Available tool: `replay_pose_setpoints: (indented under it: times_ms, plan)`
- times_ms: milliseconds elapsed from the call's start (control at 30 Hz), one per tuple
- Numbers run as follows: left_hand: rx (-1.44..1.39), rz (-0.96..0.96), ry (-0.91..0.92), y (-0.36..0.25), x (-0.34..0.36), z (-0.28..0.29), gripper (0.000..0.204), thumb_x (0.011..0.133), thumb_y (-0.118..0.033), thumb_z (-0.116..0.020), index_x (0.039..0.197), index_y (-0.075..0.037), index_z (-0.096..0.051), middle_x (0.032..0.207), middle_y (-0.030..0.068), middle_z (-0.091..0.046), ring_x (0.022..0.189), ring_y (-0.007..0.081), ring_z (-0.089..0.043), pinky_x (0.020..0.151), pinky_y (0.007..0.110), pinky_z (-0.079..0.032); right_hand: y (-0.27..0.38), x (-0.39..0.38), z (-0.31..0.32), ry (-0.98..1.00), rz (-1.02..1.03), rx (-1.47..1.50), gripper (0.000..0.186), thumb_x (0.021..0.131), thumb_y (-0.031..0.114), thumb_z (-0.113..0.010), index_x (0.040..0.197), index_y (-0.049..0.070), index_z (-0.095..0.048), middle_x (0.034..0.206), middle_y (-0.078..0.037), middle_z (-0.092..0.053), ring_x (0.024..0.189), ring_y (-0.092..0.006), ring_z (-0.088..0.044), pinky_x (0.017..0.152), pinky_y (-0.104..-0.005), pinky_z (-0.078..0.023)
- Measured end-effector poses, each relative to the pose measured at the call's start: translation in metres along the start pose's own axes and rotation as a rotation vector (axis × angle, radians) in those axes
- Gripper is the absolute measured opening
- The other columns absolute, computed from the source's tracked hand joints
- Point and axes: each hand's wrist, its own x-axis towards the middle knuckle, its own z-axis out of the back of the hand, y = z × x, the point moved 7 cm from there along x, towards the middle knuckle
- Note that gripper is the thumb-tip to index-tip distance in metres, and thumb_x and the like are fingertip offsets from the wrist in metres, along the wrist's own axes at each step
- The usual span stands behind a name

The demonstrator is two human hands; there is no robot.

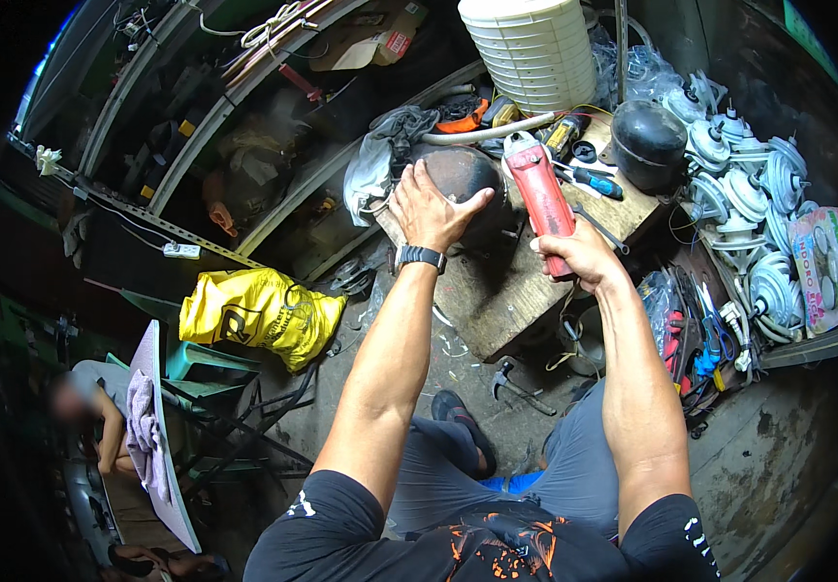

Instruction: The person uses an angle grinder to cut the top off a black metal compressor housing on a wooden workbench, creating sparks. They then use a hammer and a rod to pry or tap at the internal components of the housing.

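My left hand (427, 210) lies with spread fingers on the near left side of a dark, rounded metal shell (466, 169), partly rusty brown on top. The shell rests on a worn wooden block (506, 310). In my right hand (582, 254) is a red angle grinder (543, 194), its body gripped at the near end and its metal head pointing away from me, just right of the shell. Whether the grinder's disc touches the shell cannot be seen. Beyond the grinder lie a blue-handled screwdriver (597, 182) and a wrench (601, 229); a black dome (649, 145) sits to their right.
A white ribbed bucket (531, 56) stands at the back. Several pale motor-like parts (744, 194) are piled at right, above hand tools (695, 335). A hammer (521, 388) lies by my feet. At left are a yellow bag (259, 315) and a seated person (99, 407).
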Motion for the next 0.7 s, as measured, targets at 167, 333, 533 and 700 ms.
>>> replay_pose_setpoints:
  times_ms: [167, 333, 533, 700]
  plan:
    - [0.079, 0.017, -0.053, -0.005, -0.001, 0.000, 0.125, 0.064, -0.081, -0.076, 0.150, 0.003, -0.042, 0.151, 0.0256, -0.045, 0.142, 0.0405, -0.040, 0.118, 0.055, -0.028, -0.001, 0.002, 0.004, -0.002, 0.016, -0.010, 0.033, 0.078, 0.011, -0.081, 0.106, 0.004, -0.065, 0.082, -0.003, -0.063, 0.065, -0.0121, -0.062, 0.055, -0.0292, -0.053]
    - [0.044, 0.043, -0.048, -0.006, -0.002, -0.004, 0.128, 0.063, -0.082, -0.076, 0.151, 0.004, -0.040, 0.153, 0.0274, -0.042, 0.143, 0.0410, -0.038, 0.118, 0.057, -0.026, -0.005, 0.005, 0.005, 0.014, -0.019, -0.024, 0.033, 0.078, 0.011, -0.081, 0.106, 0.004, -0.065, 0.082, -0.002, -0.063, 0.064, -0.0120, -0.062, 0.055, -0.0296, -0.054]
    - [0.037, 0.050, -0.073, -0.009, 0.000, -0.008, 0.128, 0.062, -0.080, -0.079, 0.150, 0.004, -0.039, 0.153, 0.0278, -0.041, 0.142, 0.0418, -0.039, 0.117, 0.056, -0.028, -0.006, 0.007, 0.007, 0.010, -0.014, -0.005, 0.034, 0.077, 0.012, -0.081, 0.107, 0.004, -0.065, 0.082, -0.003, -0.064, 0.061, -0.0120, -0.061, 0.055, -0.0290, -0.054]
    - [-0.044, 0.055, -0.044, -0.006, 0.001, -0.010, 0.129, 0.063, -0.078, -0.080, 0.152, 0.004, -0.036, 0.156, 0.0286, -0.037, 0.145, 0.0435, -0.034, 0.119, 0.057, -0.027, -0.006, 0.006, 0.007, 0.021, -0.042, -0.044, 0.038, 0.079, 0.009, -0.080, 0.112, 0.005, -0.060, 0.084, -0.003, -0.062, 0.061, -0.0130, -0.061, 0.055, -0.0295, -0.056]
